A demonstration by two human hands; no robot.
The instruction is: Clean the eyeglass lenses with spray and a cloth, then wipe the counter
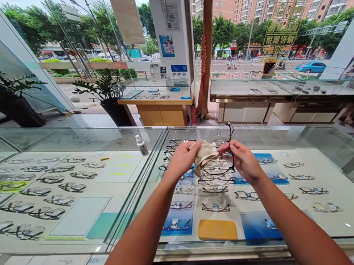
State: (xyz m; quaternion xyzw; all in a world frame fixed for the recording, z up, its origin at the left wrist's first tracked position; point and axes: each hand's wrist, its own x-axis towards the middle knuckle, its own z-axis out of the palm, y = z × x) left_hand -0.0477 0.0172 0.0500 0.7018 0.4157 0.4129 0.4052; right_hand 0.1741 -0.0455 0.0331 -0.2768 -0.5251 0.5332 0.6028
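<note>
Holding a pair of glasses [225, 163] up over a glass case [224, 251], the right hand [246, 161] pinches the dark frame between its thumb and fingers. The glasses are turned on their side, so their long way runs mostly up and down, with a bit of a lean. One round lens is at the top, farther from the person, and the other is lower and nearer. A dark bit of the frame sticks up at the top end. I cannot tell just which way the fronts of the lenses face.

The left hand [186, 156] is on the left side of the glasses, with its thumb and fingers pressed together on a soft tan cloth [205, 157]. The cloth is bunched up and hangs down, right by the lower lens. I cannot tell if it touches the lens.

Both arms reach forward from the person and lean in toward the glasses, so the two hands are close together. The right palm is turned in to the left. Below the glasses, more frames [314, 191] lie in rows. A small white bottle [141, 145] stands left of the glasses.
</note>
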